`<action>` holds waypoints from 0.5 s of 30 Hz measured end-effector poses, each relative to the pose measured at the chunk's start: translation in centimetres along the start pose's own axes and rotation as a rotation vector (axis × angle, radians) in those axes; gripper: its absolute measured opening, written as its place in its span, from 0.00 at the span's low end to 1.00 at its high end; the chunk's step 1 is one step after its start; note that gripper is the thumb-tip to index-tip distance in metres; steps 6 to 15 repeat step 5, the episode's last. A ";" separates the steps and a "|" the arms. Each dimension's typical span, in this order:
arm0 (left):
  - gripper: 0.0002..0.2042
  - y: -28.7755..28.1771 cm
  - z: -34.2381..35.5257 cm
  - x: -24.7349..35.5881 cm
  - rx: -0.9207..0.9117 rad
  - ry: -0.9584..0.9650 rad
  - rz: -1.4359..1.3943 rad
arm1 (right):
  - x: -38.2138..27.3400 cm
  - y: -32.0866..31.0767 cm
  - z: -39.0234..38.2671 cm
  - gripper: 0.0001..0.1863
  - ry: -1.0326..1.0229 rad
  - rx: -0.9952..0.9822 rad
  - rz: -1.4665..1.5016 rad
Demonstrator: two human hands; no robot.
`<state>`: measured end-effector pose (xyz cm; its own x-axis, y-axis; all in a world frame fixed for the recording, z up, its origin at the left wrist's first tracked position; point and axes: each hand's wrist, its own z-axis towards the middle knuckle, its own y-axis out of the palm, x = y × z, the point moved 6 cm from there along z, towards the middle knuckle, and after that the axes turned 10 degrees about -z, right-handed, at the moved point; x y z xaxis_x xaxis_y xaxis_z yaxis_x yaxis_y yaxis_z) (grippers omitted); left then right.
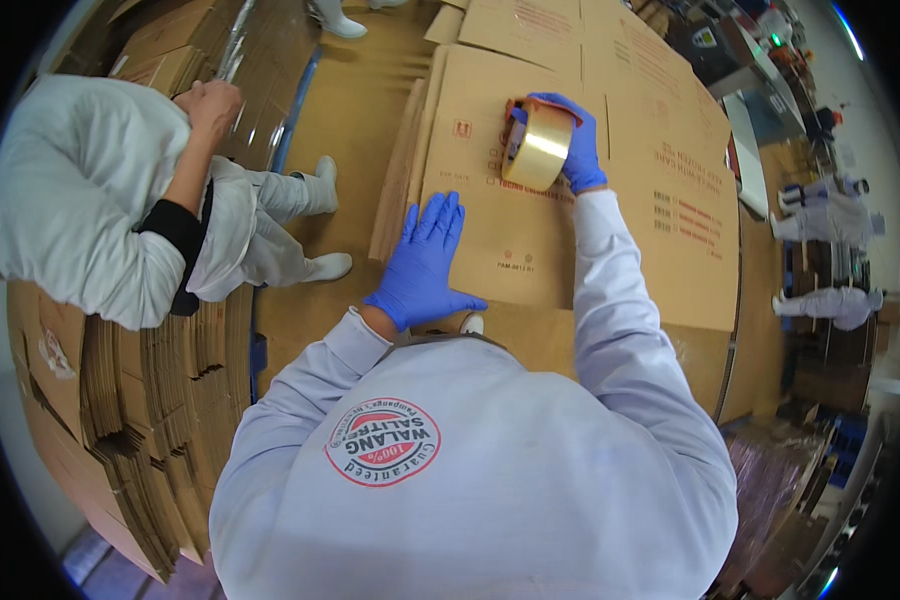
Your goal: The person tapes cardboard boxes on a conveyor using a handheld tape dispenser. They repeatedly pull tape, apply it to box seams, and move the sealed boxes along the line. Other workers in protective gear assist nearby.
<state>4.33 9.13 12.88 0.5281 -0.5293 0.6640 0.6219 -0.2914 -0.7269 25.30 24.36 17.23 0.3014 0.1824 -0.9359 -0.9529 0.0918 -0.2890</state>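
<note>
A stack of flat cardboard boxes (660, 270) lies in front of me, its top sheet printed in red. My left hand (425, 262), in a blue glove, rests on the near left corner of the top box with fingers stretched and thumb out to the side. In my right hand (582, 150), also gloved in blue, is a tape dispenser (542, 143) with an orange frame and a wide roll of clear yellowish tape. The dispenser is over the box's upper middle; whether it touches the cardboard I cannot tell.
On the left stands a person in white (100, 190), hands together. Beside and behind this person are stacks of folded cartons (140, 400). A machine (725, 55) stands at the far right, with several people in white (830, 220) farther off. A wrapped pallet (770, 470) sits at lower right.
</note>
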 end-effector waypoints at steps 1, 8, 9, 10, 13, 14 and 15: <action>0.59 0.1 0.1 -0.5 -0.015 -0.027 0.014 | -0.5 0.3 -0.4 0.08 -0.077 -0.034 -0.043; 0.60 1.0 0.9 -0.6 -0.007 -0.046 0.021 | -1.4 -0.4 -5.5 0.10 -0.301 0.014 -0.245; 0.60 1.0 0.9 -0.6 -0.007 -0.046 0.021 | -1.4 -0.4 -5.5 0.10 -0.301 0.014 -0.245; 0.60 1.0 0.9 -0.6 -0.007 -0.046 0.021 | -1.4 -0.4 -5.5 0.10 -0.301 0.014 -0.245; 0.60 1.0 0.9 -0.6 -0.007 -0.046 0.021 | -1.4 -0.4 -5.5 0.10 -0.301 0.014 -0.245; 0.60 1.0 0.9 -0.6 -0.007 -0.046 0.021 | -1.4 -0.4 -5.5 0.10 -0.301 0.014 -0.245; 0.60 1.0 0.9 -0.6 -0.007 -0.046 0.021 | -1.4 -0.4 -5.5 0.10 -0.301 0.014 -0.245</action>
